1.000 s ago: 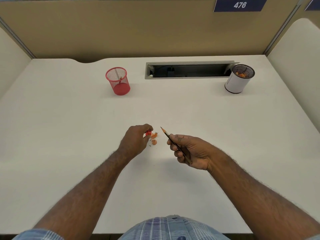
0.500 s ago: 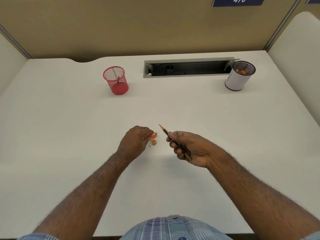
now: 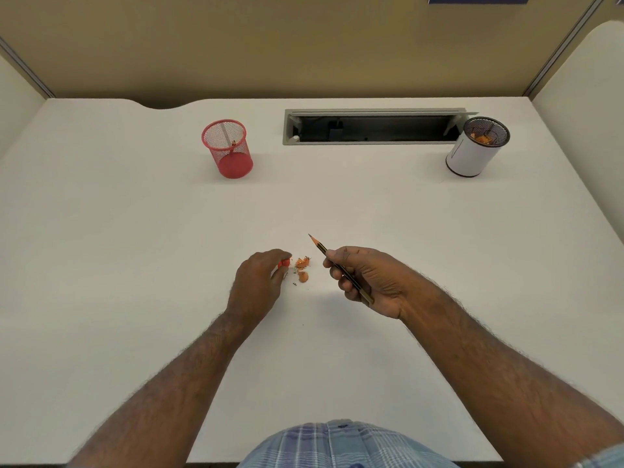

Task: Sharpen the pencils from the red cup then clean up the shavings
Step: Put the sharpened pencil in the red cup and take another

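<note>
The right hand grasps a sharpened pencil, tip toward 11 o'clock. The left hand pinches what seems a red sharpener on the table, shavings beside it. The red cup stands at 11 o'clock.

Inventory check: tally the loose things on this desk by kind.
Cups: 2, red cup and white cup
Pencils: 2, one in the right hand, one in the red cup
Sharpeners: 1, in the left hand
Shavings piles: 1
Total: 6
</note>
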The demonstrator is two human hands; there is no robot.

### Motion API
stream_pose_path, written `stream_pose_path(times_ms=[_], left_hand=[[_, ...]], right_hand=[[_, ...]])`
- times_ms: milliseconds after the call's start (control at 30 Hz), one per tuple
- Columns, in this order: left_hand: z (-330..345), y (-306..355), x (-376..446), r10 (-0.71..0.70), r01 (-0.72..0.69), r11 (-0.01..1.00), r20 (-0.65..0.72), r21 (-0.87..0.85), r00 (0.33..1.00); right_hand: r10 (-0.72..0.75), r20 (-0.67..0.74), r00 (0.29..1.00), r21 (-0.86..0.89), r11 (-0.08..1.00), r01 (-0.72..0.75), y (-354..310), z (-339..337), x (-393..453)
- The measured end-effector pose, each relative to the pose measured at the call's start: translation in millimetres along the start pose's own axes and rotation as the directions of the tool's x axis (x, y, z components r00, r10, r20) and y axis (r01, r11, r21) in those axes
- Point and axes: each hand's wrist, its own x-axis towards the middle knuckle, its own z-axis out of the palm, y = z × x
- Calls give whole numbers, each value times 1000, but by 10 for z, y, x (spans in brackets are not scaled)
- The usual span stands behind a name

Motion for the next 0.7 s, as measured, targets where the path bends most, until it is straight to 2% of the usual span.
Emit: stream_pose_path(times_ms=[133,200,267,333,533,600,700], left_hand=[[-3,-22,15,-56,57,996,12,-72,998],[-38,-36,53,-166,154,959,-29,-237,986],[-70,-51,115,-323,297,856,11,-423,946],[-94,-96,203,-417,395,757,80,-521,905],[-153,-236,442,-473,454,506,204,-733,857],[-156,-268,525,-464,430,532,173,-730,868],[-123,-306,617,-443,397,646,103,-652,891]], right_hand=[[-81,-56,995,-85,993,76,-51,53,73],[-160,-75,984,-173,974,145,-123,112,123],[-238,-93,967,-245,947,210,-223,167,180],[-315,-111,943,-281,920,274,-360,228,272],[-504,-159,849,-409,816,408,-851,422,597],[-575,-171,800,-443,770,459,-1025,521,729],[-691,-174,702,-540,663,518,-1284,645,976]])
